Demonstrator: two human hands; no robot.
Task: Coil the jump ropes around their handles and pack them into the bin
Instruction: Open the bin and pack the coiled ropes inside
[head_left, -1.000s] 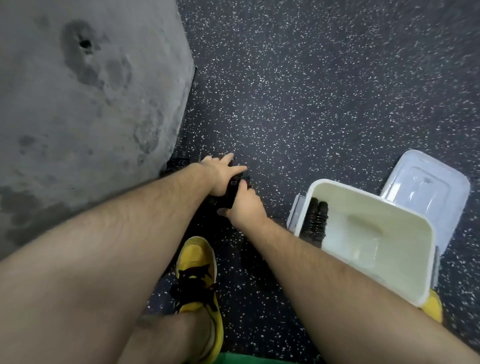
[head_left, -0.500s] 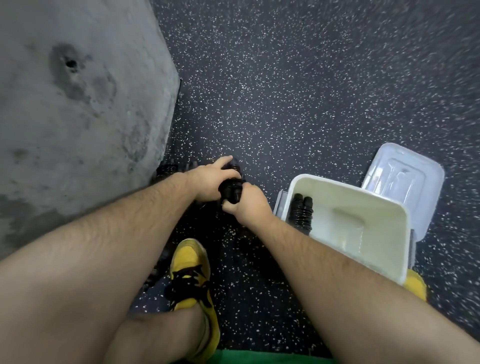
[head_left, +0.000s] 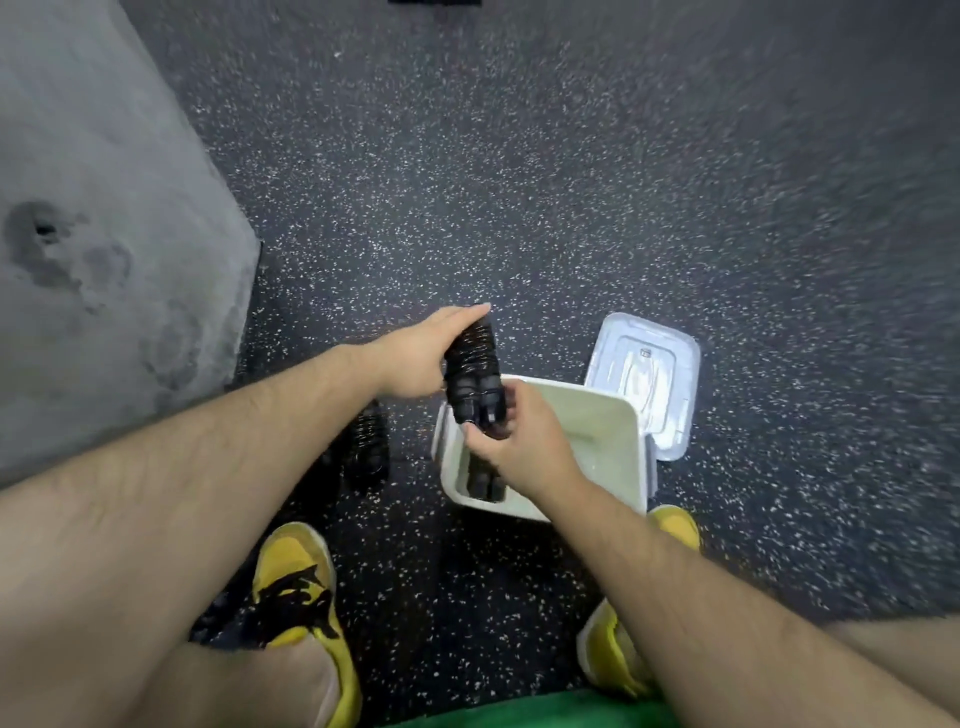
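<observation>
A black coiled jump rope (head_left: 472, 374), wound round its two handles, is held in the air over the left end of the white bin (head_left: 613, 415). My left hand (head_left: 415, 358) grips the far, coiled part of it. My right hand (head_left: 519, 436) holds the near handle ends. Another coiled black rope (head_left: 483, 483) lies inside the bin against its left wall, partly hidden by my right hand. A further black coiled rope (head_left: 369, 447) lies on the floor just left of the bin.
The bin's clear lid (head_left: 649, 379) lies on the dark speckled floor behind and to the right of the bin. A grey concrete block (head_left: 93, 234) fills the left. My yellow shoes (head_left: 296, 597) stand near the bin.
Both hands have lifted the coiled rope off the floor and carried it right, over the bin's left end. The camera has risen and tilted, so the bin sits nearer the middle.
</observation>
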